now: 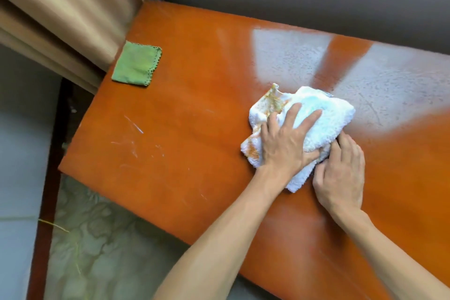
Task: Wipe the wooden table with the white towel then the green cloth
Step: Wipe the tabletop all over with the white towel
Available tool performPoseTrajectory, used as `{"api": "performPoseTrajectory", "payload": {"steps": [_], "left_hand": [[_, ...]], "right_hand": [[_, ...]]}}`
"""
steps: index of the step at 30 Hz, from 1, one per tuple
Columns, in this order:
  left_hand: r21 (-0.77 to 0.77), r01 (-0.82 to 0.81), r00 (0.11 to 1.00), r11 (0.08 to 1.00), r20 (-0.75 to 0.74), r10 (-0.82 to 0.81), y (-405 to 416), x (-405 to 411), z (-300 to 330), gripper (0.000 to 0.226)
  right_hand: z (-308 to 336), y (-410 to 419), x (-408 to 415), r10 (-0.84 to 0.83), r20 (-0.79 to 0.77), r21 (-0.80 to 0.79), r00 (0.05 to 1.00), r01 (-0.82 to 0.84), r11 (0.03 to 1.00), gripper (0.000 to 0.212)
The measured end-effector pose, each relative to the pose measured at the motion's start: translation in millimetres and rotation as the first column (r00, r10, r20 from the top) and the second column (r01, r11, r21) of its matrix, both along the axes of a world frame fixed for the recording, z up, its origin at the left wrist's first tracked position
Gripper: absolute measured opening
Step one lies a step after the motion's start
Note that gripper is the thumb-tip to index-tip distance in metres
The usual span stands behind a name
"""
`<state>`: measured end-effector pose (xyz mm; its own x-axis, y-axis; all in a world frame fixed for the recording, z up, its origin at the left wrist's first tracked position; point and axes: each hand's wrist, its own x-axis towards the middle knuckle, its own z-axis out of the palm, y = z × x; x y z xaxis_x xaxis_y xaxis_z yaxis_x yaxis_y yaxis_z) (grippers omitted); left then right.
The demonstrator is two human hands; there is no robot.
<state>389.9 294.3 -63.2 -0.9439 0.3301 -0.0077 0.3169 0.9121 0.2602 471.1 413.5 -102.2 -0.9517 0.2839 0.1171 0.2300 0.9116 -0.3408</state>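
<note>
White towel [316,117]: bunched, orange-stained, lying on the wooden table [182,153] right of centre.
Left hand [287,141]: flat on the towel, fingers spread and straight, pressing down.
Right hand [341,173]: fingers curled, gripping the towel's near edge.
Green cloth [136,64]: folded at the table's far left corner, beside the curtain [60,19], well apart from both hands.

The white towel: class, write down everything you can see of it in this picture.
The white towel is fluffy terry cloth, bunched into a loose folded heap, with orange-brown stains along its left side and a faint bluish tint on top. It lies on the orange wooden table, right of centre. The left hand presses flat on top of it with fingers spread; the right hand grips its near right edge.
</note>
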Motion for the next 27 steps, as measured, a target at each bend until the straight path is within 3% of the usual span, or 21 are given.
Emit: {"api": "performPoseTrajectory", "payload": {"steps": [10,19,24,27], "left_hand": [[0.003,-0.237,0.971,0.972,-0.013,0.237,-124,-19,0,0.078],[-0.028,-0.527,0.848,0.849,0.043,0.528,-304,-53,13,0.088],[-0.079,-0.666,0.737,0.742,0.086,0.671,-293,-68,14,0.079],[-0.07,-0.579,0.809,0.813,0.075,0.583,-259,-64,15,0.078]], "right_hand": [[0,-2,-2,0.008,0.006,0.064,1.0,-0.009,0.998,0.058],[1,-1,-2,0.006,0.009,0.054,1.0,-0.007,0.999,0.058],[-1,-3,-1,0.008,0.003,0.063,1.0,-0.008,0.998,0.057],[-1,-4,0,0.001,0.025,0.062,1.0,-0.002,0.998,0.057]]}}
